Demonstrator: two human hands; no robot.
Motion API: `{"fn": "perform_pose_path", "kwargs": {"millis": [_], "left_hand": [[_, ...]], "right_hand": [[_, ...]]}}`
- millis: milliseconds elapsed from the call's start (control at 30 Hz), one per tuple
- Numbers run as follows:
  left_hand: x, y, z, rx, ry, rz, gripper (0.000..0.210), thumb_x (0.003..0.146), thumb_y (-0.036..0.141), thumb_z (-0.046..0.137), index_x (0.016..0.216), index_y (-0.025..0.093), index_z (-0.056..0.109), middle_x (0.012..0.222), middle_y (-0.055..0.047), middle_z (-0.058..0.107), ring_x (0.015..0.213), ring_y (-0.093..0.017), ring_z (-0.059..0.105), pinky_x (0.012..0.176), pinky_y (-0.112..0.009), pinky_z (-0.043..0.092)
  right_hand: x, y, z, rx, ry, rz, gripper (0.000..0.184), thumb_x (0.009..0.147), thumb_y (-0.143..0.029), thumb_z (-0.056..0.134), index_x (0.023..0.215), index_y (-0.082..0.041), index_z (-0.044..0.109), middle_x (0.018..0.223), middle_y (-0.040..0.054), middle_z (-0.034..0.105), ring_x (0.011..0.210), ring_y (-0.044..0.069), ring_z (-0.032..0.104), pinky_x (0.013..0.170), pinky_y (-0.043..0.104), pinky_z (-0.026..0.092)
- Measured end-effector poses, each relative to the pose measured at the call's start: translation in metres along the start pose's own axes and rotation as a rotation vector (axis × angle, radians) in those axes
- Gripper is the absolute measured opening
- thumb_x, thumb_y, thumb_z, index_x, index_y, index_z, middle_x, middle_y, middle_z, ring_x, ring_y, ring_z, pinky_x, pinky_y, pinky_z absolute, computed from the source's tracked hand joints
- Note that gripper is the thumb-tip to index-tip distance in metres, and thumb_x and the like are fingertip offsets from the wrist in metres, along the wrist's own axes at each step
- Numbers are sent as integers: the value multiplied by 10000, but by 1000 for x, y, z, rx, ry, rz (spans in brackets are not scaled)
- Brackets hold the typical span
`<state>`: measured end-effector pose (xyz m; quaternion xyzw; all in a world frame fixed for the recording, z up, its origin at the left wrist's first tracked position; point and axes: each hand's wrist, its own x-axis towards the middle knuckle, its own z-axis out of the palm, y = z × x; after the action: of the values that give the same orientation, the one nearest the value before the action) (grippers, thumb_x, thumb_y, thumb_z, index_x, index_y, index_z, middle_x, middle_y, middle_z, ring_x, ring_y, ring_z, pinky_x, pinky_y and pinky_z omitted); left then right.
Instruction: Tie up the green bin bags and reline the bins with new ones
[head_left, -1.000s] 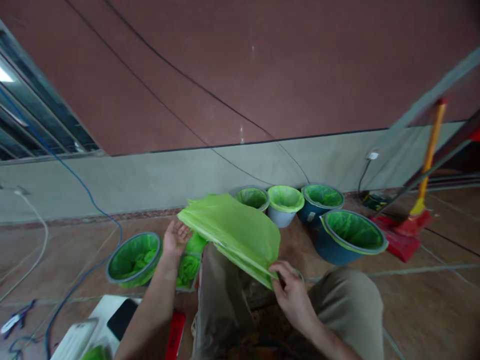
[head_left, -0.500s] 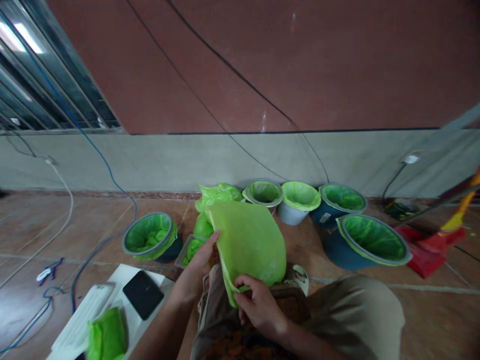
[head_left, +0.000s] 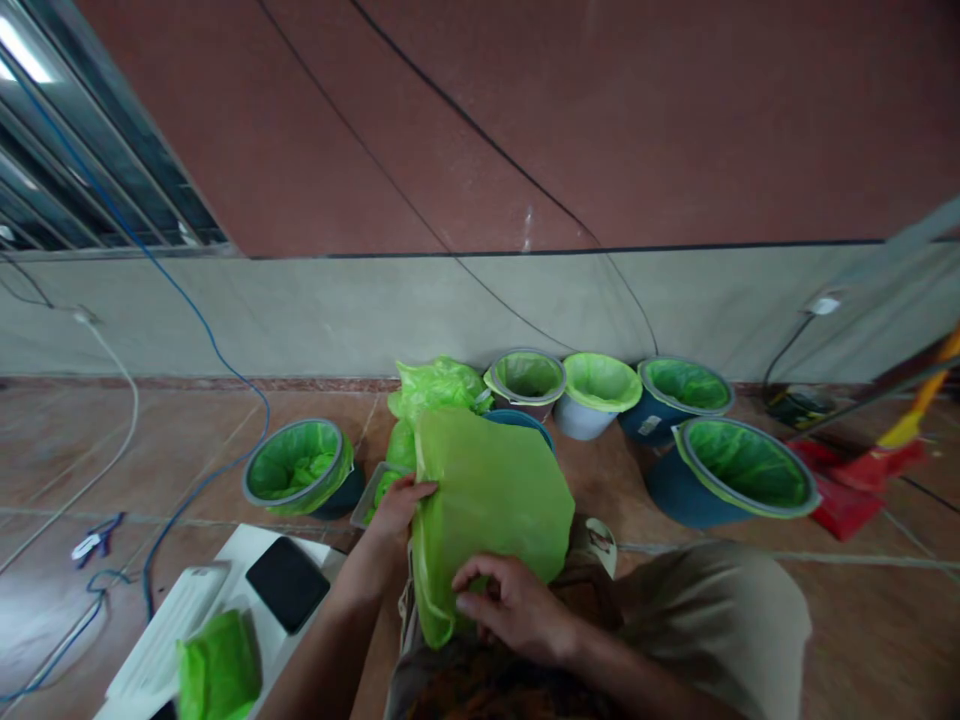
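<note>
Green bag (head_left: 495, 490) spreads between and beyond both hands (head_left: 397, 508) (head_left: 517, 608).

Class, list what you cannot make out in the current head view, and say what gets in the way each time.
All in the head view:
- Lower part of the blue container: hidden by the green plastic.
- Some fingers of the left hand: behind the plastic.
- Whether the right hand touches the plastic: the overhead angle.
- Top of the yellow handle: cut off by the right edge.
- Print on the bin label: too small.
</note>
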<state>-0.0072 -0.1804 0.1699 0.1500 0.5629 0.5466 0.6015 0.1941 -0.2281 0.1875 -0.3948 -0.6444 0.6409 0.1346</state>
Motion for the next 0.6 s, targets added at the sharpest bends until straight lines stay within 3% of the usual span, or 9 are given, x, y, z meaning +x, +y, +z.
{"fn": "perform_pose_path", "kwargs": {"millis": [133, 233, 300, 367, 467, 600], "left_hand": [[-6, -2, -28, 36, 35, -29, 295, 558, 139, 771, 838, 110, 681, 693, -53, 741, 557, -193, 678, 597, -287, 550], [-13, -2, -44, 45, 21, -54, 292, 564, 148, 774, 841, 125, 684, 739, -61, 751, 614, -212, 700, 622, -298, 558], [-17, 0, -51, 66, 36, -49, 281, 566, 157, 783, 830, 144, 688, 752, -54, 754, 629, -216, 704, 629, -302, 558], [-21, 2, -56, 88, 43, -41, 292, 560, 175, 800, 831, 153, 696, 764, -52, 755, 635, -217, 704, 642, -307, 558], [-25, 6, -61, 102, 38, -38, 319, 537, 207, 822, 829, 151, 705, 777, -56, 756, 653, -226, 707, 676, -323, 557], [-33, 10, -64, 121, 46, -54, 350, 533, 247, 826, 849, 151, 711, 759, -56, 751, 694, -249, 717, 689, -334, 553]], "right_hand": [[23, 26, -72, -283, 580, -104, 302, 876, -388, 500, 1022, -177, 659, 908, 77, 682, 726, 177, 619, 713, 308, 484], [56, 60, -133, -404, 796, 94, 443, 849, -409, 541, 1168, -110, 616, 1150, 176, 644, 1019, 283, 614, 942, 417, 442], [81, 77, -161, -333, 787, 165, 522, 814, -442, 600, 1195, -84, 609, 1280, 205, 589, 1247, 336, 494, 1077, 446, 334], [105, 86, -174, -124, 707, 179, 514, 843, -507, 559, 1175, -121, 631, 1286, 169, 607, 1274, 310, 489, 1092, 425, 329], [134, 81, -173, 104, 572, 153, 528, 891, -612, 429, 1106, -194, 669, 1154, 93, 696, 1125, 249, 611, 1009, 403, 434], [152, 60, -159, 370, 367, 218, 559, 895, -659, 394, 1067, -212, 683, 1001, 92, 741, 993, 251, 672, 910, 433, 502]]}}
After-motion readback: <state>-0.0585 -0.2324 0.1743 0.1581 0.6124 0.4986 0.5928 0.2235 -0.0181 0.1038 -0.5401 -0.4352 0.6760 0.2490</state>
